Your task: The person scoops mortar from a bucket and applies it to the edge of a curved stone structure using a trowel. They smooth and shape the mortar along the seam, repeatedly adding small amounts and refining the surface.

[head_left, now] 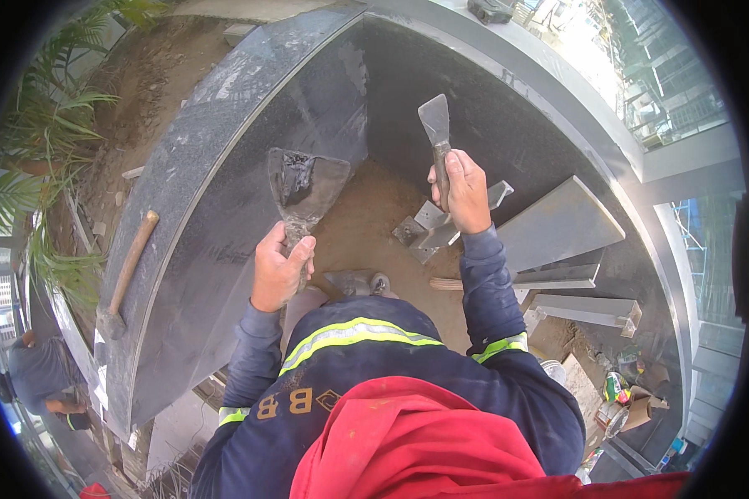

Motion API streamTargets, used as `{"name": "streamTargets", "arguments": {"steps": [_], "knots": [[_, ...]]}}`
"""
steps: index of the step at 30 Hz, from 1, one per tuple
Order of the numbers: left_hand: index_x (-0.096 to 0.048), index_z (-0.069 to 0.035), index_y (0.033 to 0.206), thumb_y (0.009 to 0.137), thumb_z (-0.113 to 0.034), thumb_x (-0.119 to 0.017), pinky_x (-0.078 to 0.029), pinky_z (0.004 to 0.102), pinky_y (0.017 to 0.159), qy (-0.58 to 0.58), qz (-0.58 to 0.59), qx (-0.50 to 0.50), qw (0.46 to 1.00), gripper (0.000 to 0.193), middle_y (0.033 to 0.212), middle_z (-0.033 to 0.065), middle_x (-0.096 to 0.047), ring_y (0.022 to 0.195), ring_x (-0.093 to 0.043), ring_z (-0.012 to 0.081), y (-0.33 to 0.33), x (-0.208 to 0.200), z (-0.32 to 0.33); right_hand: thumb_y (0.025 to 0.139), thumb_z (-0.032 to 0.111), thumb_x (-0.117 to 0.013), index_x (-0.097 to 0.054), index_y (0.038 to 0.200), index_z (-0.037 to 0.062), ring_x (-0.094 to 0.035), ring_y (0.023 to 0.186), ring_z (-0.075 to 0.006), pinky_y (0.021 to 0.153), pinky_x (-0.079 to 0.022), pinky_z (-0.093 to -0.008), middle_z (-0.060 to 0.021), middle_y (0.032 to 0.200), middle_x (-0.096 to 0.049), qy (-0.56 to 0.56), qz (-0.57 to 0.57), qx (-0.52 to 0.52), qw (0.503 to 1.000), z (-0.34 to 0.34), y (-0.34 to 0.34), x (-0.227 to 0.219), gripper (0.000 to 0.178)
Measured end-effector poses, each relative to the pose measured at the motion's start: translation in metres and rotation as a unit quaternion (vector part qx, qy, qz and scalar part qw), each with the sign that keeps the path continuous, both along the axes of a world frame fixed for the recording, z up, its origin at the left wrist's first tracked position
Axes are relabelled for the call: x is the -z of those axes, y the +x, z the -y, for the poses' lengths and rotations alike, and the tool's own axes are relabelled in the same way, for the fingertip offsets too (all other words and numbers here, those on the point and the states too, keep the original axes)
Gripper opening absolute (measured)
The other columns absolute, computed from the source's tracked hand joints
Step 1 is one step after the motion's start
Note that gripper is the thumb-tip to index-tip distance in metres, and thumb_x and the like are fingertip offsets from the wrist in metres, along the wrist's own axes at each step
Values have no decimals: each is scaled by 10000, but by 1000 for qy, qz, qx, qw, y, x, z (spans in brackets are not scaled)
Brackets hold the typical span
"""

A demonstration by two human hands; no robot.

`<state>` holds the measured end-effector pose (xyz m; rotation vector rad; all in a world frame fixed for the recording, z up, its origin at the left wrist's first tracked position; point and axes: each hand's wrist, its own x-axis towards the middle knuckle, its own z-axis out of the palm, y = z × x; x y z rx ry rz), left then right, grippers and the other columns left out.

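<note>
My left hand point(282, 264) is closed round the handle of a wide putty knife point(329, 185), blade pointing up and away from me. A dark, wet-looking paste point(296, 176) sits on that blade. In my right hand point(468, 190) I grip a narrower putty knife point(434, 121) by its dark handle, its greyish blade upward. The two tools are held apart, in front of a corner where dark stone panels point(474, 108) meet. Neither blade appears to touch the panels.
A hammer point(130, 270) lies on the stone ledge at left. Metal brackets point(437, 224), a stone slab point(558, 224) and a channel-shaped piece point(587, 310) lie to the right. Cans and cardboard point(637, 407) are at lower right. Another person point(46, 374) bends at far left, near palm leaves point(50, 166).
</note>
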<state>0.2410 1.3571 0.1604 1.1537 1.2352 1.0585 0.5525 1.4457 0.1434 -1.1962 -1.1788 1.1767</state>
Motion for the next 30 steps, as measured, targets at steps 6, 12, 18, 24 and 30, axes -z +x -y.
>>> {"name": "streamTargets", "arguments": {"steps": [6, 12, 18, 24, 30], "knots": [[-583, -4, 938, 946, -240, -716, -446, 265, 512, 6, -33, -54, 998, 271, 734, 34, -597, 569, -575, 97, -57, 4, 11, 1077, 268, -510, -595, 1227, -5, -556, 611, -72, 515, -429, -228, -33, 798, -624, 50, 45, -57, 996, -15, -86, -15, 323], [-559, 38, 913, 927, -316, -737, -445, 328, 532, 50, -146, -63, 986, 397, 652, 120, -584, 552, -581, 133, -111, -19, -9, 1038, 212, -593, -662, 1242, -24, -505, 671, -83, 616, -427, -252, -23, 818, -604, 115, 230, -80, 963, -6, -122, -60, 320], [-543, 34, 861, 915, -262, -718, -378, 361, 572, 150, -255, -15, 955, 348, 677, 137, -475, 602, -382, 170, -164, -34, -42, 859, 148, -777, -717, 1203, 48, -649, 727, -252, 635, -513, -331, -117, 957, -681, 320, 449, -131, 824, -4, -153, -134, 364], [-583, 57, 908, 894, -273, -731, -389, 391, 586, 135, -258, 42, 956, 361, 682, 208, -440, 610, -369, 258, -172, -52, -61, 800, 125, -804, -717, 1214, 66, -647, 727, -269, 621, -524, -368, -103, 943, -667, 361, 531, -181, 745, -19, -187, -151, 427], [-603, 83, 967, 893, -261, -734, -409, 380, 573, 137, -270, 36, 952, 375, 707, 236, -488, 565, -449, 272, -150, -48, -76, 809, 191, -801, -711, 1196, 85, -653, 777, -235, 595, -529, -368, -59, 930, -644, 374, 553, -202, 717, -46, -180, -122, 411]]}}
